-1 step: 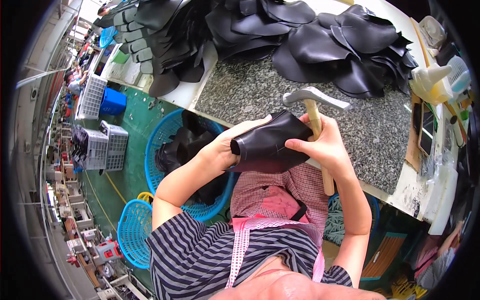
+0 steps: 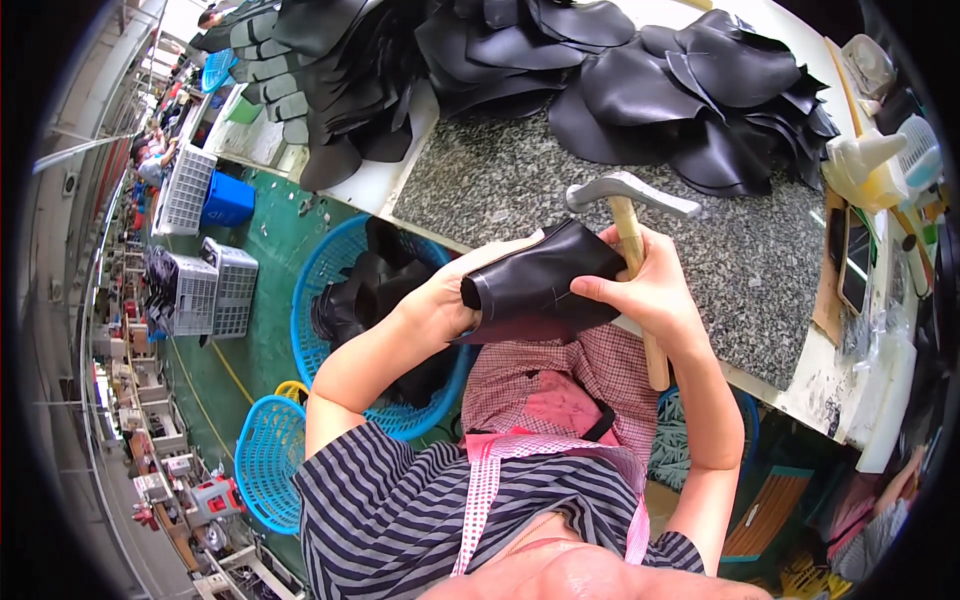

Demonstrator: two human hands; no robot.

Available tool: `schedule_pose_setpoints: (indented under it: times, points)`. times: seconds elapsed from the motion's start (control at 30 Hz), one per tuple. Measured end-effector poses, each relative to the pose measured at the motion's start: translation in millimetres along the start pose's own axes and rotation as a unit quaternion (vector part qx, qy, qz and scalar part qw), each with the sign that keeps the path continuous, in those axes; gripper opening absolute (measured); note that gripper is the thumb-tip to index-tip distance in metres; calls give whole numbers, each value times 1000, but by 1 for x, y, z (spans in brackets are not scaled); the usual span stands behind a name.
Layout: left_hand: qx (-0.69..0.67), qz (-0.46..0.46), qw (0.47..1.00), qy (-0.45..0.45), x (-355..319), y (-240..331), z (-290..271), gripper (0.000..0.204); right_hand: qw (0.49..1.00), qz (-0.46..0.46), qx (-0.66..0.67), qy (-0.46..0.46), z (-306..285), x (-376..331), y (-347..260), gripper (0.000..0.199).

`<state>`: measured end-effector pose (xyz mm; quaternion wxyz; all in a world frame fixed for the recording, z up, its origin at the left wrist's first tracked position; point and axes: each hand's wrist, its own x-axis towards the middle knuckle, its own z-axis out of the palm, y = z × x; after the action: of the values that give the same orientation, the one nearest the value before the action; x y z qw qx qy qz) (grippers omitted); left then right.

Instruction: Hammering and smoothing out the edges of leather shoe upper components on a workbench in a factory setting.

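Observation:
My left hand (image 2: 447, 297) grips a black leather shoe upper (image 2: 545, 278) by its left end, fingers curled underneath and partly hidden. The upper is folded into a tube-like shape, with an opening at the left and pale marked lines on its surface. At the other end my right hand (image 2: 652, 290) pinches its edge with the thumb on top. That same hand holds a hammer (image 2: 627, 235) by its wooden handle, metal head up and handle end pointing down toward my lap. The upper is held in front of the near edge of a speckled stone slab (image 2: 745, 285).
Stacks of black leather pieces (image 2: 640, 85) lie along the slab's far side. Left of my lap stands a blue basket (image 2: 305, 300) with black pieces inside, beside a smaller blue basket (image 2: 268, 465). A glue bottle (image 2: 868, 165) and a phone (image 2: 855, 262) sit at the right.

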<state>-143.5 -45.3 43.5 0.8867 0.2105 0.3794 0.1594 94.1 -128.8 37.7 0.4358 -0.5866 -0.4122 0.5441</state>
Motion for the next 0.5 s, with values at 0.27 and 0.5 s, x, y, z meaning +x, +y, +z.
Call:
schedule_pose_setpoints:
  times: [0.27,0.5]
  points:
    - [19,-44,996,72,-19,-1,-23,46,997,-71,-19,-14,22,9,19,54]
    - [392,146,825,379,-116,1,-231,37,999,-24,4,31,-5,-17,16,51]
